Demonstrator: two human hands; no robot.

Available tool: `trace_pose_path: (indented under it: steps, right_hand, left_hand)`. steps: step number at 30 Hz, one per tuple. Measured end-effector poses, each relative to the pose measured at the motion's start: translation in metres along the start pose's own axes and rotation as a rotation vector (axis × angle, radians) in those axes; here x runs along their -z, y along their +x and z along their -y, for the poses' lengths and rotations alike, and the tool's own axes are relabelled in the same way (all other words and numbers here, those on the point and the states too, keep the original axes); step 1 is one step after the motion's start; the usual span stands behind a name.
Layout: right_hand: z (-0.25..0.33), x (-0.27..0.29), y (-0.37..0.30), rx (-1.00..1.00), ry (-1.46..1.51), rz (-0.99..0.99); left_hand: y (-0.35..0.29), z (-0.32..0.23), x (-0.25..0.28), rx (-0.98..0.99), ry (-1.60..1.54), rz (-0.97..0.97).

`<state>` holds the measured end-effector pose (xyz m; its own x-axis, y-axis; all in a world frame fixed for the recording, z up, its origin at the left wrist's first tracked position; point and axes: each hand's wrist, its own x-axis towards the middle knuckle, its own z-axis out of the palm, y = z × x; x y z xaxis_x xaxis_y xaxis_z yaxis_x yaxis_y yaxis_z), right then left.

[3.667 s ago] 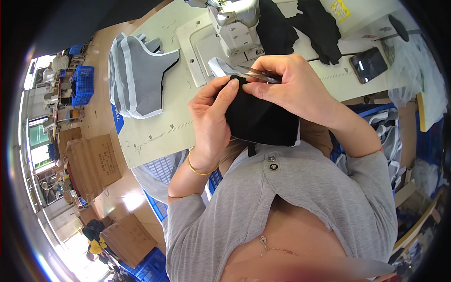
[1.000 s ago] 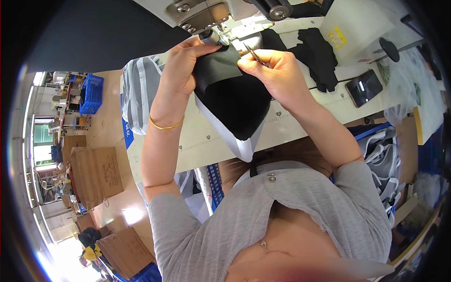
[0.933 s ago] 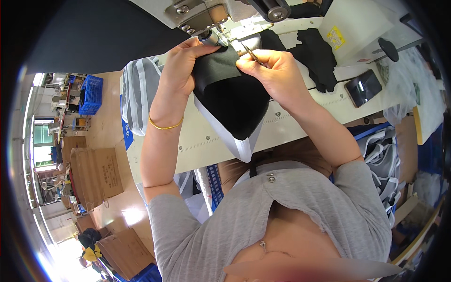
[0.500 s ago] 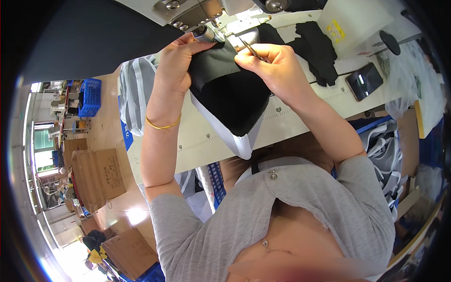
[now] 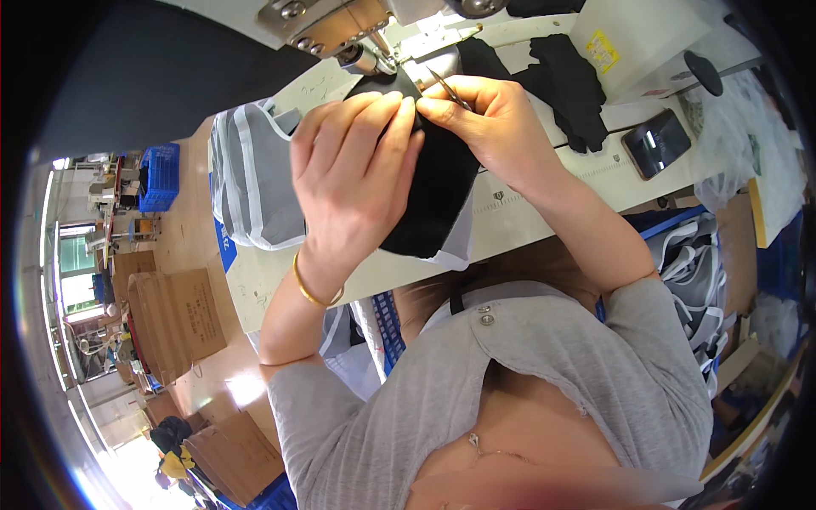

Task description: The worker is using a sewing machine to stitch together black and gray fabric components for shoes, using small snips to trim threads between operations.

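My right grip (image 5: 501,127) is closed around a thin metal tool (image 5: 446,88) and touches the black fabric (image 5: 444,187), above the tabletop (image 5: 510,223), near the sewing machine (image 5: 327,27). My left grip (image 5: 353,174), seen from its back, seems to pinch this fabric.

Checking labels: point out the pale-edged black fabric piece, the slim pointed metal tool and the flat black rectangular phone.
Pale-edged black fabric piece (image 5: 440,189): head view, on its black face.
Slim pointed metal tool (image 5: 444,87): head view, on its exposed shaft.
Flat black rectangular phone (image 5: 656,144): head view, middle of its upper face.
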<state>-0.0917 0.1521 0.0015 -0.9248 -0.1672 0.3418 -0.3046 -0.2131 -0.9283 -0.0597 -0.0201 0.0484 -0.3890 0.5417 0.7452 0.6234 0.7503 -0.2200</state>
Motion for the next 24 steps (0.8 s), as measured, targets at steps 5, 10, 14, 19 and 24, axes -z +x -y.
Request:
trace_pose_path:
  steps: [5,10,14,19,24]
  right_hand:
    - [0.015,0.013,-0.019,-0.322,-0.010,0.157]
    - [0.013,0.011,-0.034,-0.285,0.008,0.112]
    - [0.011,0.012,-0.036,-0.219,0.010,0.105]
    - [0.013,0.012,-0.038,-0.214,-0.032,0.124]
    - [0.014,0.010,-0.039,-0.207,-0.023,0.106]
  left_hand:
    - [-0.005,0.000,-0.012,-0.135,0.087,0.015]
    - [-0.008,0.002,-0.014,-0.169,0.094,0.003]
    - [-0.009,0.004,-0.015,-0.187,0.051,-0.027]
    - [-0.009,0.005,-0.018,-0.210,0.053,-0.075]
    - [-0.006,0.003,-0.020,-0.224,0.051,-0.145]
